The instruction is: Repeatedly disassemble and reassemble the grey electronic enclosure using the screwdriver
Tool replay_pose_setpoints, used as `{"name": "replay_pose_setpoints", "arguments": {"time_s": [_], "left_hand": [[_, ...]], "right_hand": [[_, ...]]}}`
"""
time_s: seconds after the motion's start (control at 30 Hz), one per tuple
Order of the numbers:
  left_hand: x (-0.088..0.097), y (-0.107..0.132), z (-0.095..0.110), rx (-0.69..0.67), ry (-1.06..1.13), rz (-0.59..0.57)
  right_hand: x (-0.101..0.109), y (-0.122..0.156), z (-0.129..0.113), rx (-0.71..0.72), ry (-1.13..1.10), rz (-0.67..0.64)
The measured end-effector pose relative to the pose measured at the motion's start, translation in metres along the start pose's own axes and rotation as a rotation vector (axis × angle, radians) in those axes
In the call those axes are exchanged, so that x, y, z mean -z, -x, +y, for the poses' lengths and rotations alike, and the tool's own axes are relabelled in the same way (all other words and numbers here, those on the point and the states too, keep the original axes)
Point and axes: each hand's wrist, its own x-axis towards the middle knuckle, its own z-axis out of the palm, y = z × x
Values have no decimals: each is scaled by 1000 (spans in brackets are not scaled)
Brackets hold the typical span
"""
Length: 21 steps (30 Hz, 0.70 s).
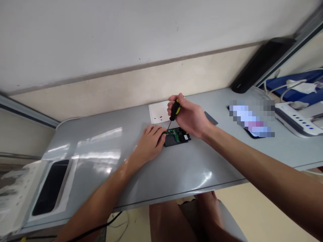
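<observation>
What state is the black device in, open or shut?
Open: the green circuit board inside the black device lies exposed, and the screwdriver points down toward it.

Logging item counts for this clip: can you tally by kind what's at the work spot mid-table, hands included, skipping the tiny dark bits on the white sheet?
Hands: 2 (left hand, right hand)
Screwdriver: 1
Opened device with green circuit board: 1
White sheet: 1
Dark grey flat piece: 1
Total: 6
</observation>
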Motion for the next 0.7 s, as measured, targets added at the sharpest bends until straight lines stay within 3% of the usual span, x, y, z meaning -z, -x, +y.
{"name": "replay_pose_setpoints", "arguments": {"time_s": [0.1, 0.3, 0.5, 0.7], "left_hand": [[0, 0, 0, -7, 0, 3], [0, 0, -1, -2, 20, 15], [2, 0, -3, 0, 38, 19], [2, 1, -5, 0, 49, 23]], "right_hand": [[7, -2, 4, 1, -48, -28], [11, -7, 6, 62, 152, 78], [8, -4, 2, 20, 5, 28], [9, -8, 13, 23, -3, 38]]}}
